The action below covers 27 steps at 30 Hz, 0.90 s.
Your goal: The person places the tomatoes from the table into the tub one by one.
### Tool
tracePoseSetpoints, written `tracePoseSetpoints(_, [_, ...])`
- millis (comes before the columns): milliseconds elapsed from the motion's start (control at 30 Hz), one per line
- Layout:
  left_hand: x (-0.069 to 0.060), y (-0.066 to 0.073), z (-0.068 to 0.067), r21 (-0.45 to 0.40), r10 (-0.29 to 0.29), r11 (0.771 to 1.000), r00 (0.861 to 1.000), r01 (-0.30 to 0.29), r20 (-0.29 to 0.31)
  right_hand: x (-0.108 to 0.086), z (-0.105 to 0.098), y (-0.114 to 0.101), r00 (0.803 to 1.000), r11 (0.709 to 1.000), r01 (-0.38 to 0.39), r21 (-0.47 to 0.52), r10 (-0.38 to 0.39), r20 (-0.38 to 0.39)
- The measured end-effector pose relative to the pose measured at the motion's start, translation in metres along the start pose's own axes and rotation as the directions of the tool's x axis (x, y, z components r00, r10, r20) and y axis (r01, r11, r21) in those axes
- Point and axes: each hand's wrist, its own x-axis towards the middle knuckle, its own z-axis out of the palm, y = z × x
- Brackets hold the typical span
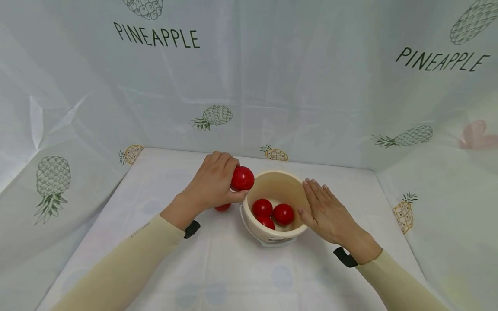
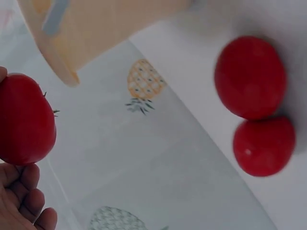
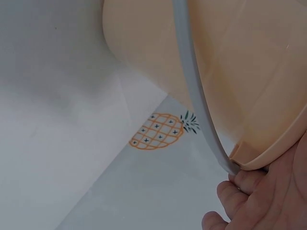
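My left hand (image 1: 213, 183) grips a red tomato (image 1: 243, 178) between fingers and thumb, above the left rim of a cream bucket (image 1: 277, 185). Bits of green stem show on that tomato in the left wrist view. Inside the bucket lie three more tomatoes (image 1: 283, 214), close together on the bottom. My right hand (image 1: 328, 214) rests against the bucket's right rim with its fingers straight. In the right wrist view its fingers (image 3: 247, 181) touch the rim near the end of the grey handle (image 3: 189, 72).
Two tomatoes (image 2: 250, 76) sit side by side on the table left of the bucket; in the head view my left hand mostly hides them, with one tomato (image 1: 223, 207) peeking out below. A pineapple-print sheet (image 1: 311, 86) hangs behind the white table (image 1: 249, 276) and along its sides.
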Motion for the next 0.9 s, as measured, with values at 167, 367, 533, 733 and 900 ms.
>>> tracePoseSetpoints(167, [0.016, 0.021, 0.001, -0.021, 0.037, 0.999, 0.999, -0.036, 0.033, 0.0, 0.0, 0.0, 1.0, 1.0, -0.001, -0.007, 0.001, -0.007])
tracePoseSetpoints(367, [0.027, 0.045, 0.012, -0.011, 0.083, 0.997, 0.99, -0.082, 0.117, 0.0, 0.0, -0.001, 1.0, 1.0, 0.003, -0.009, -0.004, -0.014])
tracePoseSetpoints(533, [0.031, 0.06, 0.025, 0.023, 0.121, 0.992, 0.979, -0.126, 0.162, 0.0, 0.0, -0.001, 1.0, 1.0, -0.001, -0.014, 0.0, -0.006])
tracePoseSetpoints(733, [0.034, 0.073, 0.036, 0.004, 0.132, 0.991, 0.97, -0.135, 0.205, 0.0, 0.001, -0.001, 1.0, 1.0, -0.018, -0.004, 0.018, 0.009])
tracePoseSetpoints(900, [0.034, 0.08, 0.043, 0.0, 0.139, 0.99, 0.96, -0.144, 0.244, 0.0, 0.002, -0.001, 1.0, 1.0, -0.019, 0.007, 0.019, 0.006])
